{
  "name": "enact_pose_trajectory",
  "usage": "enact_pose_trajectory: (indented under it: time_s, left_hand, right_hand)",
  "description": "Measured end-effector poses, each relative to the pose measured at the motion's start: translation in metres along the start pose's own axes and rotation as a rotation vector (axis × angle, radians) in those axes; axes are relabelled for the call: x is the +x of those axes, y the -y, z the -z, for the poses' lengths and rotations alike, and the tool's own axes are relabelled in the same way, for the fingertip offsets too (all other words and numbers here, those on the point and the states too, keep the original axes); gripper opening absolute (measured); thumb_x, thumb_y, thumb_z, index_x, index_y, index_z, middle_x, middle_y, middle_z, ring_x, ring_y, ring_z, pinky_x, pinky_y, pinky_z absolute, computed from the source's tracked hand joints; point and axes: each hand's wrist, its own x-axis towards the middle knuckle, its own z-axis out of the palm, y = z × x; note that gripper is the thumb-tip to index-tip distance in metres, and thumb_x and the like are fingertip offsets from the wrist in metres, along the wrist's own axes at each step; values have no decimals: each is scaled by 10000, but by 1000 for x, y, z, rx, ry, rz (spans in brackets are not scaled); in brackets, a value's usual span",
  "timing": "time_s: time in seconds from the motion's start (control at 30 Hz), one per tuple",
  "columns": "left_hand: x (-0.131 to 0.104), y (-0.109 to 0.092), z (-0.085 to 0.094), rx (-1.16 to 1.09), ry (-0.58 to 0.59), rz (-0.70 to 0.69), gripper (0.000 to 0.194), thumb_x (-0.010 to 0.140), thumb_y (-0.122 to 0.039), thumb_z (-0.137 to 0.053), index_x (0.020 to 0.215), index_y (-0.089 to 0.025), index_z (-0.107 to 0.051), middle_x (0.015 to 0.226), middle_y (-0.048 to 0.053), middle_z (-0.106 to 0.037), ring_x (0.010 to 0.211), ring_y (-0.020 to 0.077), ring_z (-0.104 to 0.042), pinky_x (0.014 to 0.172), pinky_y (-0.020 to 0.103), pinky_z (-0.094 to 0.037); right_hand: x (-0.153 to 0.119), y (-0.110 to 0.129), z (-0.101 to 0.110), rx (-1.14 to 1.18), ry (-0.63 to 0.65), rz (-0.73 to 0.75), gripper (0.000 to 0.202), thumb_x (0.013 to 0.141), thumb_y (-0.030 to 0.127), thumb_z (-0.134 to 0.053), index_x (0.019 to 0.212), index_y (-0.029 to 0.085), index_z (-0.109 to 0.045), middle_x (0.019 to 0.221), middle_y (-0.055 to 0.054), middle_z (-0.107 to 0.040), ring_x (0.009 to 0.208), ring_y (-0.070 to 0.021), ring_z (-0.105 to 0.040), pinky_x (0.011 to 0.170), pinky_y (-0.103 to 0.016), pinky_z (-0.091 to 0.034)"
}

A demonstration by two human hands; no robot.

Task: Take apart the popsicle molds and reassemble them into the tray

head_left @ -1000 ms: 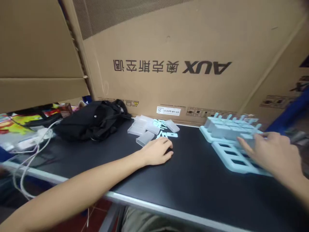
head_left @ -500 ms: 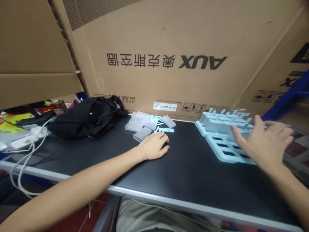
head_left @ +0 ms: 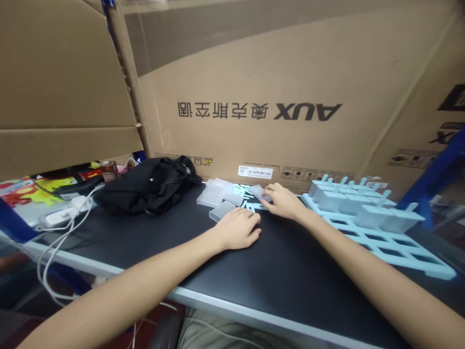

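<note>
My left hand (head_left: pixel 239 229) rests on the black table just in front of a clear plastic case (head_left: pixel 221 212), fingers curled; whether anything is under them is hidden. My right hand (head_left: pixel 281 200) reaches to the pile, its fingertips at a clear case (head_left: pixel 258 191) on the pile's right side. More translucent cases (head_left: pixel 212 192) lie at the pile's left, with small light-blue sticks (head_left: pixel 241 190) among them. On the right stands a light-blue rack (head_left: pixel 390 248) with open slots, holding several molds (head_left: pixel 374 215) with upright stick handles.
A black bag (head_left: pixel 145 186) lies left of the cases. Further left are a white power strip (head_left: pixel 61 213) with cables and colourful packaging (head_left: pixel 47 189). A large cardboard box (head_left: pixel 232 72) stands behind the table, whose metal edge (head_left: pixel 254 317) runs along the front.
My right hand has moved left from the rack to the pile of cases, revealing more of the rack and its molds. My left hand has stayed near the cases. The view has shifted.
</note>
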Motion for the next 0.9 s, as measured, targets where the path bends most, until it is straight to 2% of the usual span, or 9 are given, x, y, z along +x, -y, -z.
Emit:
enact_pose_trajectory:
  time_s: [0.17,0.3,0.4,0.47,0.53,0.63,0.73,0.8,0.9]
  left_hand:
    - [1,5,-2,-15,20,2,227,944,-364,-449,1035,-193,-565,1042,71,-662,1012,237,-628,978,386,-461]
    - [0,3,-2,9,10,23,241,939,-378,-454,1039,-192,-571,1042,72,-649,1018,243,-620,971,393,-462]
    - [1,2,-1,21,-13,32,246,935,-383,-462,1032,-190,-579,1039,74,-644,1025,245,-612,975,399,-456]
    - [1,2,0,27,-36,41,261,934,-390,-468,1042,-184,-588,1061,86,-641,1051,253,-597,984,404,-449]
    - [1,1,-1,32,-50,35,301,941,-403,-457,1089,-177,-592,1139,105,-633,1122,266,-568,1015,418,-426]
    - [4,3,-5,30,-33,11,386,964,-437,-411,1223,-191,-560,1318,116,-583,1268,280,-491,1117,479,-322]
    - [7,6,-12,27,9,-22,443,973,-466,-380,1318,-221,-510,1422,110,-518,1364,286,-409,1167,541,-208]
    - [10,6,-14,29,31,-50,444,970,-463,-379,1315,-221,-520,1414,114,-526,1366,290,-408,1172,555,-178]
    - [13,5,-11,28,43,-82,385,967,-421,-393,1236,-210,-571,1293,108,-606,1288,283,-483,1171,541,-186]
  right_hand:
    - [2,0,5,23,97,106,383,897,519,-518,854,197,-721,1069,-108,-652,1024,-267,-549,863,-380,-439]
    - [1,3,9,52,129,101,312,835,497,-610,781,206,-709,1053,-95,-645,1038,-268,-542,850,-372,-429]
    - [3,2,10,106,111,86,385,871,528,-548,716,199,-675,1010,-90,-646,1024,-252,-550,844,-354,-426]
    - [9,-2,9,145,47,16,431,912,537,-468,736,187,-647,979,-97,-647,997,-234,-564,848,-340,-429]
    - [17,-7,5,181,11,-93,420,893,562,-479,840,175,-632,984,-105,-651,976,-228,-582,838,-329,-438]
    - [27,-13,-5,223,128,-218,522,756,612,-625,1027,167,-595,1047,-120,-659,935,-241,-616,762,-317,-457]
    - [30,-15,-12,211,232,-239,556,702,514,-689,1117,171,-556,1056,-126,-670,901,-250,-636,706,-301,-447]
    - [27,-13,-11,189,214,-232,477,742,456,-647,1113,171,-551,1059,-127,-674,919,-254,-638,716,-298,-438]
    - [20,-11,1,155,130,-228,299,844,420,-520,982,161,-573,1049,-140,-672,935,-253,-629,743,-304,-425]
